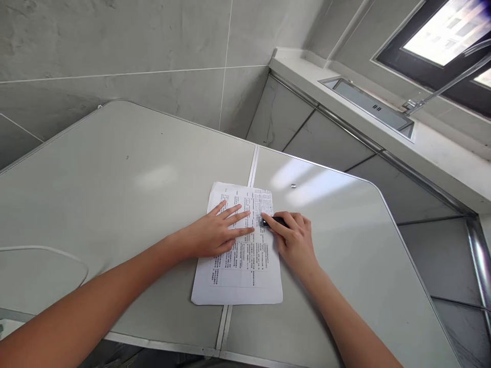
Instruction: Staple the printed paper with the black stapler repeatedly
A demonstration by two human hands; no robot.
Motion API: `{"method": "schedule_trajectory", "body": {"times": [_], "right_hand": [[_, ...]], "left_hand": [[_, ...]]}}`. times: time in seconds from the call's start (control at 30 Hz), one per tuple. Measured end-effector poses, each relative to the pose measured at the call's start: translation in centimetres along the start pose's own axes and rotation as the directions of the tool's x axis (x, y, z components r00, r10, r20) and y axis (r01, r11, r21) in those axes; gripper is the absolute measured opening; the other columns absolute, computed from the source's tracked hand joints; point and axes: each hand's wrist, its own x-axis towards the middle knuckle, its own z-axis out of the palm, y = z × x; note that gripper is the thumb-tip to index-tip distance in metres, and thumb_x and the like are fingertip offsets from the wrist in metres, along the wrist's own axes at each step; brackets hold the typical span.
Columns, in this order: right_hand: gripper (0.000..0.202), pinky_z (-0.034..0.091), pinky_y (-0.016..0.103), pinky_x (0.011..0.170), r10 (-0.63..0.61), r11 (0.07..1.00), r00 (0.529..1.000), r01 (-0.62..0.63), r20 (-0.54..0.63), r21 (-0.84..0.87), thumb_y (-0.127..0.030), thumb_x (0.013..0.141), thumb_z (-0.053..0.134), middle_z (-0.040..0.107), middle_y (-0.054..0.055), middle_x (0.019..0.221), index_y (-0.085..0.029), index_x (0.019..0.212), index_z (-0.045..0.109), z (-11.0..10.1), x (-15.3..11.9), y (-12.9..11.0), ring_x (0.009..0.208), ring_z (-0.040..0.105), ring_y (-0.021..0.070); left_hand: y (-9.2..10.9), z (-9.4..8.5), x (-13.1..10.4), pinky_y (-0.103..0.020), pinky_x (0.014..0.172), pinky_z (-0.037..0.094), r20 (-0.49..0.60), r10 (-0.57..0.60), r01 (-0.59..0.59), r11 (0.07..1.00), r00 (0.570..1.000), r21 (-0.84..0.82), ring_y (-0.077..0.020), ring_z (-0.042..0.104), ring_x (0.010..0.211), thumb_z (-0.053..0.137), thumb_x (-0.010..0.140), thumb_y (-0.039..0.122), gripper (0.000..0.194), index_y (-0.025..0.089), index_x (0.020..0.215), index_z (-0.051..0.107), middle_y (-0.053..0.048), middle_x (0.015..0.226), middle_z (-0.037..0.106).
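Observation:
Printed paper sheets (238, 294) lie on the pale table (172, 153), across its centre seam. My left hand (215, 232) rests flat on the left part of the paper with its fingers spread, holding nothing. At the right edge of the paper, my right hand (295, 235) grips a small black stapler-like tool (279, 221), its index finger stretched along it. The tool's front end is over the paper's right edge; much of its body is hidden by the fingers.
A tiny metallic piece (293, 186) lies beyond the paper on the right. A white cable (49, 249) curves over the table at the left. Behind stand a grey tiled wall and a counter (299, 69) with a sink (368, 107) and a faucet (433, 97).

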Motion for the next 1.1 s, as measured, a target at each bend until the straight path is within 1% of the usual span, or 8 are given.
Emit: {"method": "schedule_trajectory", "body": {"times": [0.37, 0.57, 0.67, 0.73, 0.87, 0.97, 1.03, 1.1], "right_hand": [[0.051, 0.038, 0.054, 0.096, -0.019, 0.996, 1.000, 0.019, 0.005, -0.087, -0.011, 0.095, 0.056, 0.068, 0.009, 0.113, -0.038, 0.137, 0.064, 0.0, 0.3, -0.9, 0.102, 0.054, 0.0296], [0.057, 0.053, 0.043, 0.087, 0.028, 0.987, 0.998, -0.036, 0.053, 0.160, -0.013, 0.095, 0.054, 0.071, 0.006, 0.115, -0.032, 0.148, 0.055, -1.6, -0.1, 2.4, 0.101, 0.062, 0.0260], [0.046, 0.054, 0.044, 0.087, 0.193, 0.972, 0.980, -0.184, -0.046, 0.146, -0.015, 0.087, 0.060, 0.074, 0.006, 0.111, -0.027, 0.130, 0.068, -2.2, -0.5, 5.0, 0.099, 0.066, 0.0268], [0.036, 0.054, 0.046, 0.086, 0.304, 0.953, 0.934, -0.295, -0.187, 0.073, -0.019, 0.084, 0.062, 0.075, 0.008, 0.106, -0.023, 0.118, 0.072, -2.7, -0.5, 6.3, 0.095, 0.067, 0.0287], [0.036, 0.053, 0.047, 0.085, 0.414, 0.908, 0.829, -0.406, -0.376, 0.104, -0.029, 0.085, 0.064, 0.074, 0.010, 0.105, -0.021, 0.118, 0.071, -3.2, 0.6, 5.1, 0.093, 0.067, 0.0300], [0.038, 0.053, 0.044, 0.090, 0.425, 0.887, 0.864, -0.339, -0.268, 0.313, -0.030, 0.084, 0.068, 0.074, 0.009, 0.113, -0.021, 0.121, 0.068, -2.0, 2.6, 0.5, 0.101, 0.068, 0.0287], [0.037, 0.053, 0.043, 0.092, 0.382, 0.856, 0.914, -0.292, -0.140, 0.428, -0.026, 0.084, 0.069, 0.074, 0.008, 0.114, -0.023, 0.120, 0.066, -0.2, 3.9, -3.2, 0.102, 0.068, 0.0273], [0.038, 0.052, 0.043, 0.095, 0.305, 0.843, 0.951, -0.248, -0.044, 0.478, -0.021, 0.083, 0.068, 0.072, 0.007, 0.117, -0.024, 0.121, 0.064, 1.7, 5.1, -6.2, 0.105, 0.066, 0.0260]], "left_hand": [[-0.2, -0.4, 0.1, -0.061, 0.127, 0.020, 0.056, 0.021, -0.025, 0.998, 0.998, 0.064, -0.0342, 0.028, 0.157, 0.057, 0.098, 0.024, 0.062, 0.039, 0.157, 0.044, -0.004, 0.170, 0.031], [-0.5, -0.7, -0.1, -0.058, 0.128, 0.018, 0.079, 0.031, -0.038, 0.995, 0.996, 0.089, -0.0311, 0.026, 0.158, 0.050, 0.103, 0.026, 0.057, 0.039, 0.158, 0.042, -0.003, 0.171, 0.030], [-0.6, -0.6, -0.3, -0.055, 0.128, 0.019, 0.057, 0.043, -0.047, 0.996, 0.997, 0.076, -0.0298, 0.028, 0.158, 0.049, 0.104, 0.027, 0.054, 0.039, 0.156, 0.045, -0.003, 0.170, 0.032], [-0.8, -0.8, -0.3, -0.054, 0.128, 0.020, 0.036, 0.058, -0.059, 0.997, 0.998, 0.049, -0.0293, 0.030, 0.157, 0.049, 0.105, 0.031, 0.051, 0.038, 0.156, 0.046, -0.004, 0.168, 0.036], [-1.4, -2.1, -0.2, -0.051, 0.123, 0.028, -0.118, -0.032, 0.024, 0.997, 0.993, -0.069, -0.0276, 0.047, 0.144, 0.046, 0.107, 0.039, 0.042, 0.032, 0.147, 0.057, -0.007, 0.154, 0.054], [-2.7, -3.1, -0.3, -0.045, 0.107, 0.041, -0.340, -0.270, 0.187, 0.948, 0.901, -0.256, -0.0253, 0.060, 0.116, 0.044, 0.107, 0.037, 0.032, 0.024, 0.121, 0.070, -0.010, 0.124, 0.068], [-4.0, -3.4, -0.6, -0.039, 0.092, 0.046, -0.445, -0.451, 0.225, 0.852, 0.774, -0.472, -0.0221, 0.061, 0.096, 0.046, 0.105, 0.037, 0.030, 0.021, 0.101, 0.070, -0.008, 0.102, 0.068], [-5.5, -3.6, -1.1, -0.032, 0.075, 0.045, -0.461, -0.638, 0.139, 0.664, 0.617, -0.734, -0.0178, 0.055, 0.077, 0.050, 0.103, 0.037, 0.031, 0.020, 0.082, 0.064, -0.004, 0.081, 0.060]]}}
